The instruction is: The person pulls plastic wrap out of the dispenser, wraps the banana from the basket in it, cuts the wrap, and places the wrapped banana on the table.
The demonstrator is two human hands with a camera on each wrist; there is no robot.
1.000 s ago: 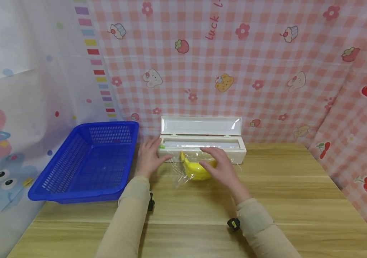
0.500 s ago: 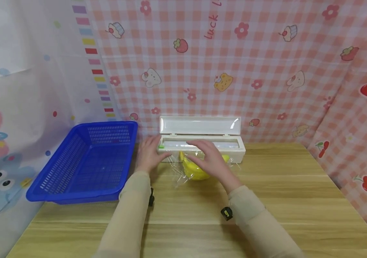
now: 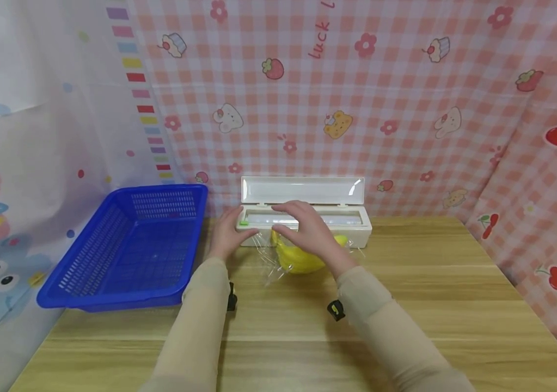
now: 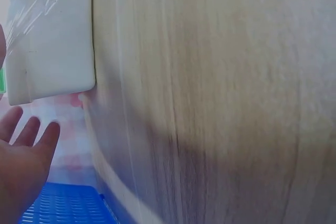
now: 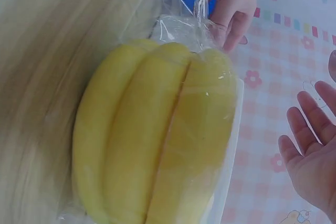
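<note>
A white cling film dispenser (image 3: pixel 362 234) stands near the back of the table, its lid (image 3: pixel 303 190) raised and a roll (image 3: pixel 344 220) inside. In front of it lies a bunch of bananas (image 3: pixel 300 260) covered in clear cling film (image 5: pixel 170 27), loose at the left. My left hand (image 3: pixel 226 238) hovers by the dispenser's left end, close to its green slider (image 3: pixel 244 222); its fingers look extended in the left wrist view. Above the bananas, my right hand (image 3: pixel 310 234) is held with relaxed, spread fingers and holds nothing. It partly hides the bananas and the dispenser's front.
A blue plastic basket (image 3: pixel 111 301) occupies the table's left side, close to my left forearm. Behind the dispenser hangs a pink checked cloth (image 3: pixel 396 81). The wooden table (image 3: pixel 435 283) extends right and forward.
My right hand has moved left over the bananas, toward my left hand. The left hand stays by the dispenser's left end. Bananas and dispenser keep their places.
</note>
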